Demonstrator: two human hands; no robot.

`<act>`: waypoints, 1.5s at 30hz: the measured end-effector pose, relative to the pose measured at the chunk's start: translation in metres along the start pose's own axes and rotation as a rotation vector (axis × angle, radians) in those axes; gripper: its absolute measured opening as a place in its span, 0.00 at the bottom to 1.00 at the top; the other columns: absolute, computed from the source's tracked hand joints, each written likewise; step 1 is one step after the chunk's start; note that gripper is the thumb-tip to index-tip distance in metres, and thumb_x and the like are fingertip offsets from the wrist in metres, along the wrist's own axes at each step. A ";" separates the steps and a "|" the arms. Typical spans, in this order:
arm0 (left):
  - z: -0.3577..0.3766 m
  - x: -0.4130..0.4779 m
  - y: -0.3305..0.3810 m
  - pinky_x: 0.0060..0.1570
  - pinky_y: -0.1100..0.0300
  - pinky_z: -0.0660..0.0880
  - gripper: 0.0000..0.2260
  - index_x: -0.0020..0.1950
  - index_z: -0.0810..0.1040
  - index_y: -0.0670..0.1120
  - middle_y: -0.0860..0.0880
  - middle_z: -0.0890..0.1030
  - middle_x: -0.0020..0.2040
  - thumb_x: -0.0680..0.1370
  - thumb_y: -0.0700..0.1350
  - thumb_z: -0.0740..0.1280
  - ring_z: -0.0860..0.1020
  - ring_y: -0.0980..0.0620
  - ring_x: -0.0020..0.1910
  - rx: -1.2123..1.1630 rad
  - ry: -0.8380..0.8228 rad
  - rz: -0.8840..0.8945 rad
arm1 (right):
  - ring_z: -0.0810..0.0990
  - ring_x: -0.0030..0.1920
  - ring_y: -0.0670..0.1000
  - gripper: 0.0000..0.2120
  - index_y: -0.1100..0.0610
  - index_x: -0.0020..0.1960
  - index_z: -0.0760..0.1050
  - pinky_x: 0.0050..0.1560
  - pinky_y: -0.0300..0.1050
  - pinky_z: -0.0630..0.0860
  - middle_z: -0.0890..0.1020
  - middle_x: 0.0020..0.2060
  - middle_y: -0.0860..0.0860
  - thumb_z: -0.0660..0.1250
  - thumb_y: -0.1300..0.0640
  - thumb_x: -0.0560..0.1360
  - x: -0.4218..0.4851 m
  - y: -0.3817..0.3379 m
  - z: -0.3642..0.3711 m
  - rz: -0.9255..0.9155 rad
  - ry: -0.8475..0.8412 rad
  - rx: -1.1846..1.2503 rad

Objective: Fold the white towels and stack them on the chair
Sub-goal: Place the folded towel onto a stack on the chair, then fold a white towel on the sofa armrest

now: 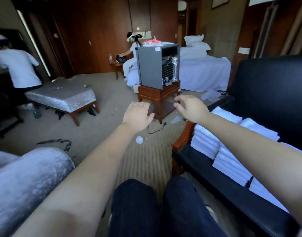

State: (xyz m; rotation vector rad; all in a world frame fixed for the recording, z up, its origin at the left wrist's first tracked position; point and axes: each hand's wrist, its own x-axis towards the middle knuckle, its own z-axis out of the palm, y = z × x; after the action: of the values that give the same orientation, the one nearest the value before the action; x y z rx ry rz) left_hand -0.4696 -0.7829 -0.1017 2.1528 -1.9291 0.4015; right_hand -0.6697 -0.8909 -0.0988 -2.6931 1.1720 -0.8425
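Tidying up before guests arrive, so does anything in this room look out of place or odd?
Yes. A grey mini fridge sits on a small wooden table mid-room with its rear coils exposed, and a black power cord lies unplugged on the carpet.

Right of your right hand (191,108), the black chair (206,168) is carrying folded white towels (206,139), stacks sitting side by side on its seat. Just beyond both hands, a small wooden table (157,93) is bearing a grey mini fridge (150,65). Below your left hand (138,115), the carpet (99,134) is holding a small round clear thing (139,139) & a black cord (164,124). Further left, a silver bench (61,96) is standing w/ small bits on top.
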 end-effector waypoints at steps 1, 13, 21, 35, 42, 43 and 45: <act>-0.005 -0.006 -0.012 0.70 0.55 0.53 0.20 0.69 0.70 0.43 0.43 0.74 0.67 0.82 0.52 0.59 0.68 0.44 0.68 0.016 0.002 -0.031 | 0.74 0.64 0.57 0.17 0.57 0.66 0.74 0.62 0.50 0.70 0.78 0.62 0.55 0.61 0.51 0.81 0.008 -0.011 0.007 -0.037 -0.004 0.017; -0.055 -0.100 -0.140 0.67 0.53 0.60 0.21 0.68 0.71 0.42 0.42 0.75 0.63 0.81 0.54 0.60 0.71 0.42 0.64 0.216 -0.005 -0.401 | 0.73 0.64 0.56 0.17 0.54 0.66 0.73 0.61 0.50 0.69 0.78 0.63 0.53 0.59 0.48 0.81 0.062 -0.152 0.075 -0.358 -0.114 0.129; -0.097 -0.195 -0.196 0.68 0.52 0.60 0.21 0.68 0.69 0.42 0.43 0.74 0.64 0.81 0.54 0.58 0.70 0.42 0.65 0.357 -0.028 -0.695 | 0.73 0.64 0.56 0.17 0.55 0.66 0.74 0.62 0.52 0.70 0.78 0.63 0.53 0.60 0.49 0.80 0.076 -0.279 0.114 -0.606 -0.165 0.285; -0.163 -0.392 -0.242 0.63 0.54 0.64 0.17 0.64 0.73 0.43 0.45 0.77 0.61 0.81 0.52 0.59 0.72 0.43 0.62 0.524 0.017 -1.168 | 0.70 0.67 0.52 0.19 0.51 0.68 0.71 0.63 0.48 0.65 0.75 0.66 0.49 0.57 0.46 0.81 0.014 -0.502 0.159 -1.063 -0.324 0.426; -0.153 -0.466 -0.246 0.65 0.54 0.63 0.18 0.64 0.73 0.43 0.45 0.77 0.61 0.81 0.53 0.59 0.73 0.44 0.62 0.479 -0.007 -1.344 | 0.71 0.67 0.53 0.18 0.53 0.68 0.72 0.64 0.51 0.66 0.76 0.66 0.50 0.58 0.47 0.82 -0.040 -0.567 0.193 -1.225 -0.430 0.447; -0.151 -0.475 -0.247 0.66 0.54 0.63 0.18 0.65 0.73 0.43 0.45 0.76 0.62 0.81 0.52 0.59 0.72 0.44 0.63 0.476 -0.018 -1.366 | 0.71 0.66 0.54 0.17 0.53 0.67 0.72 0.64 0.51 0.66 0.76 0.65 0.50 0.58 0.48 0.81 -0.047 -0.576 0.200 -1.236 -0.443 0.457; -0.149 -0.491 -0.252 0.66 0.53 0.62 0.18 0.65 0.72 0.42 0.44 0.76 0.62 0.81 0.52 0.59 0.71 0.43 0.63 0.469 -0.016 -1.405 | 0.72 0.65 0.54 0.17 0.54 0.66 0.73 0.63 0.51 0.66 0.77 0.64 0.51 0.59 0.48 0.81 -0.058 -0.592 0.210 -1.241 -0.463 0.483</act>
State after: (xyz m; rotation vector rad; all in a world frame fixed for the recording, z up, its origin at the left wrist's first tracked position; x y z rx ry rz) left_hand -0.2766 -0.2461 -0.1278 3.0823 0.0404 0.5149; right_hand -0.2073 -0.4630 -0.1329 -2.6913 -0.8049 -0.3787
